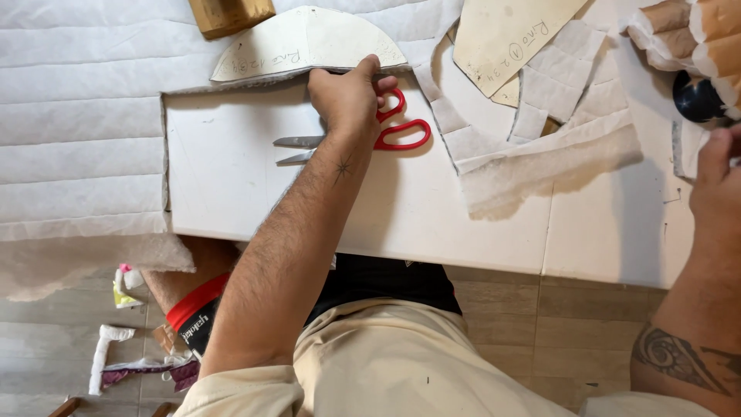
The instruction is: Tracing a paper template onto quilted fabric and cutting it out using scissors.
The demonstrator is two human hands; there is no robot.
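Your left hand (pixel 349 99) closes on the red-handled scissors (pixel 363 137) lying below the half-round pattern (pixel 305 42), quilted offcuts (pixel 540 116) already cut, while your right hand's (pixel 718 193) fingers stay unclear.

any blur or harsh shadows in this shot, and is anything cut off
Head view: even, soft light; the left hand casts only a faint shadow over the red-handled scissors; the right hand at the right edge is cropped and slightly soft; white table looks bright but not glaring.

Quilted white fabric (pixel 77 100) is lying across the counter's (pixel 463 224) left side, offcuts (pixel 540 154) are piling up top right, and scraps (pixel 116 355) are sitting on the floor (pixel 509 324).
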